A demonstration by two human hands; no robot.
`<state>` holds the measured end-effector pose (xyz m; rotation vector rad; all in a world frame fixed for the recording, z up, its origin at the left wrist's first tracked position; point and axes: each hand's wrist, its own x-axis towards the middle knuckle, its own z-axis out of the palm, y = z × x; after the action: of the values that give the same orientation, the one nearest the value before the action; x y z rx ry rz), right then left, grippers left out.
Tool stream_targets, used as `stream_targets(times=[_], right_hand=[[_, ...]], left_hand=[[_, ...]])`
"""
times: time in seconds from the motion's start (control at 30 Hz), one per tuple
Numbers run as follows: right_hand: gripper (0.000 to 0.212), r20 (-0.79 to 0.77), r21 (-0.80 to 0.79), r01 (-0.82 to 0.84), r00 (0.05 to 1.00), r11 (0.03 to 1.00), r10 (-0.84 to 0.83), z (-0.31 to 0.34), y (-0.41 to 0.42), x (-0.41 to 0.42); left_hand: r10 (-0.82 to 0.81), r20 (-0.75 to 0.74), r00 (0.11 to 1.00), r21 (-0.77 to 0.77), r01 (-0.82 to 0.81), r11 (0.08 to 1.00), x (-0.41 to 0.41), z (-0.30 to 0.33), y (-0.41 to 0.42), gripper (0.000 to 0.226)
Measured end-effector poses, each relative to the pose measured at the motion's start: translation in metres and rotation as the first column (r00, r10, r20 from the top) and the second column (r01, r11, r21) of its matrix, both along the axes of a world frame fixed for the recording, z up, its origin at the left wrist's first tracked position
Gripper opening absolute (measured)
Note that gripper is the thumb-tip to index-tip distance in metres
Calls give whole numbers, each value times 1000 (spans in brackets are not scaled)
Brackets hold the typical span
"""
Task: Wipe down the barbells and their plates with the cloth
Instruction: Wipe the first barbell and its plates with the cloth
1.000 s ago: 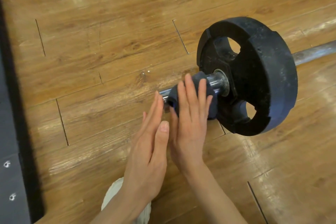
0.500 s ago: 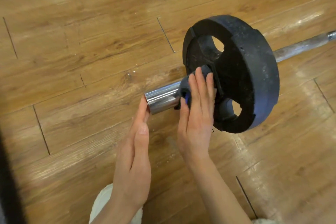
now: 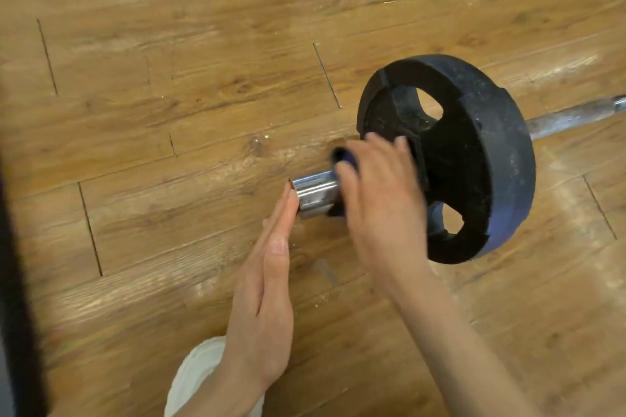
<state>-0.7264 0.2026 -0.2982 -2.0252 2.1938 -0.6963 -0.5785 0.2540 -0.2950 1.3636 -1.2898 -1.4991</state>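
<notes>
head view: the barbell (image 3: 315,193) is lying on the wood floor (image 3: 169,112), its black plate (image 3: 474,159) standing upright. the right hand (image 3: 382,200) is gripping a dark collar (image 3: 340,156), mostly hidden and blurred. the left hand (image 3: 264,294) is staying flat, fingertips touching the sleeve end. no cloth is showing.

bare floor (image 3: 189,118) lies open left of the plate (image 3: 474,159).

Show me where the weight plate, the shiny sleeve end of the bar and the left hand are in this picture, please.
weight plate (image 3: 501,145): head view, on its thick black rim.
sleeve end (image 3: 315,193): head view, on the bare chrome left of the collar.
left hand (image 3: 264,301): head view, on the back of the flat hand.
</notes>
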Motion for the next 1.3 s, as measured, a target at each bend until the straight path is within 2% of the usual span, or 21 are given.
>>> stream_targets(times=[0.07, 0.13, 0.2, 0.27, 0.33, 0.4, 0.47, 0.53, 0.6, 0.63, 0.7, 0.77, 0.9, 0.97, 1.03, 1.1, 1.17, 1.3], right_hand=[[47, 47, 26, 71, 996, 997, -72, 6, -3, 9], [52, 63, 69, -73, 996, 995, 69, 5, 2, 25], [49, -11, 72, -175, 984, 982, 176, 5, -1, 14], [49, -87, 58, -52, 995, 997, 57, 7, -12, -2], [50, -96, 91, 67, 994, 994, -58, 7, -15, 10], [47, -61, 98, -38, 997, 994, 44, 3, -9, 31], [43, -89, 69, -171, 980, 983, 177, 2, -7, 21], [44, -138, 30, -60, 988, 998, 64, -1, -11, -1], [44, -55, -12, 118, 991, 993, -119, -3, -6, 4], [45, -10, -9, 158, 987, 987, -158, -7, 1, 15], [49, 34, -25, 110, 993, 994, -109, -17, 21, 29], [52, 12, -42, 41, 999, 998, -41, -20, 26, 15], [56, 48, -48, 103, 994, 994, -100, -19, 2, -1], [54, 45, -49, 99, 994, 994, -97, -18, -9, 4], [49, 34, -52, 71, 997, 996, -69, -15, -23, 0], [47, 32, -59, 56, 998, 997, -55, -14, -36, 0], [46, 37, -92, 38, 999, 995, -35, -18, -37, 7], [48, -42, -147, -106, 994, 983, 101, -33, -39, -9]], left_hand=[[3, 2, 1000, -1, -3, 1000, -1, 1, 0, 72], [9, -4, 1000, -10, -9, 1000, -2, 2, 2, 70], [10, -5, 1000, -4, -10, 1000, 0, 2, 3, 67], [-7, 1, 1000, -5, 7, 1000, 1, 2, 3, 67], [-10, 14, 1000, -12, 10, 1000, 1, 2, 3, 62], [-9, 21, 1000, -12, 9, 1000, -1, 1, 4, 62], [-19, 8, 1000, 15, 19, 1000, 0, 1, 5, 65], [-48, 1, 999, 8, 48, 999, 2, 1, 3, 65], [-58, 7, 998, 9, 58, 998, 2, 1, 1, 68], [-60, 6, 998, 14, 59, 998, 2, 1, 1, 70], [-67, 13, 998, 5, 67, 998, 0, 0, 2, 69], [-65, 30, 997, -10, 65, 998, -1, 0, 3, 62], [-82, 150, 985, -66, 93, 994, -2, 0, -6, 49], [-121, 325, 938, -168, 183, 969, -5, -2, -17, 61], [-100, 563, 821, -318, 327, 890, -7, -11, -32, 69], [-58, 718, 694, -365, 445, 818, -8, -20, -49, 69], [-65, 769, 636, -342, 496, 798, -5, -24, -64, 68], [-19, 812, 583, -376, 548, 747, 3, -24, -88, 68]])
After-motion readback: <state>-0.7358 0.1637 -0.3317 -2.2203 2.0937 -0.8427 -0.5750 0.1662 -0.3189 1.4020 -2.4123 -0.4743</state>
